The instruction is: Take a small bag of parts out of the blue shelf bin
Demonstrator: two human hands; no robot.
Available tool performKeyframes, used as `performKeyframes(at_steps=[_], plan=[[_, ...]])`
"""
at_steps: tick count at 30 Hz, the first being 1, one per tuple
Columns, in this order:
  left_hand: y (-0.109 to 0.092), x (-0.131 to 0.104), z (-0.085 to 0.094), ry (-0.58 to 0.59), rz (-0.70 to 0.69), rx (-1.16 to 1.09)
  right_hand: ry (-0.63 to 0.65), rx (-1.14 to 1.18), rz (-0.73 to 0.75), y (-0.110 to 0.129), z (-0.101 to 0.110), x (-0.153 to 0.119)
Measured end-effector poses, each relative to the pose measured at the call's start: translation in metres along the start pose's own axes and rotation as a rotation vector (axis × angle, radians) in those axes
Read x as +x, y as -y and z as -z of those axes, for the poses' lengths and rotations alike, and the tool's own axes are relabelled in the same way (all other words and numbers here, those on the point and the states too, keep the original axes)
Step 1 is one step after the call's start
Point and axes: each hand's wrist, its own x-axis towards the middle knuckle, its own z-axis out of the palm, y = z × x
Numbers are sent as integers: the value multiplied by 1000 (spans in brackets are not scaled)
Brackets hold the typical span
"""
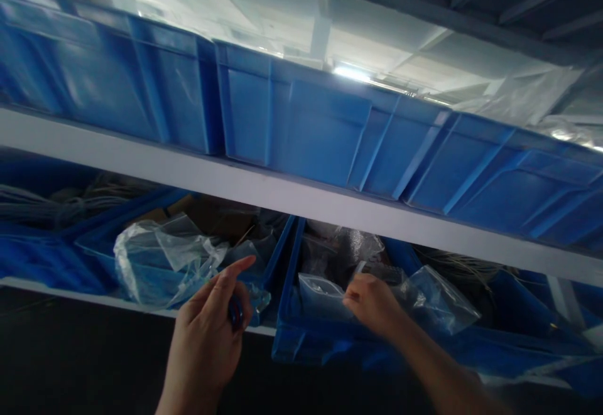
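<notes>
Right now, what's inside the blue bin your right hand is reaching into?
The blue bin holds clear plastic bags; the right hand pinches one. Darker stuff lies behind, too dim to identify. The bin's wall hides the bottom.

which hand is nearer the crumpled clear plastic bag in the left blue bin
Left. The left hand is just below-right of the crumpled clear plastic bag; the right hand is at the neighbouring blue bin.
</notes>
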Motion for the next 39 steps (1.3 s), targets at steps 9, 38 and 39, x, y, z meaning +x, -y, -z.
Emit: performKeyframes(at_steps=[9, 38, 39], plan=[[7, 5, 4, -14, 149, -254, -56, -72, -2, -2, -10, -18], [-16, 5, 33, -25, 105, -125, 102, -315, 16, 43, -13, 35], [-16, 5, 33, -18, 101, -109, 102, -315, 30, 44, -13, 34]])
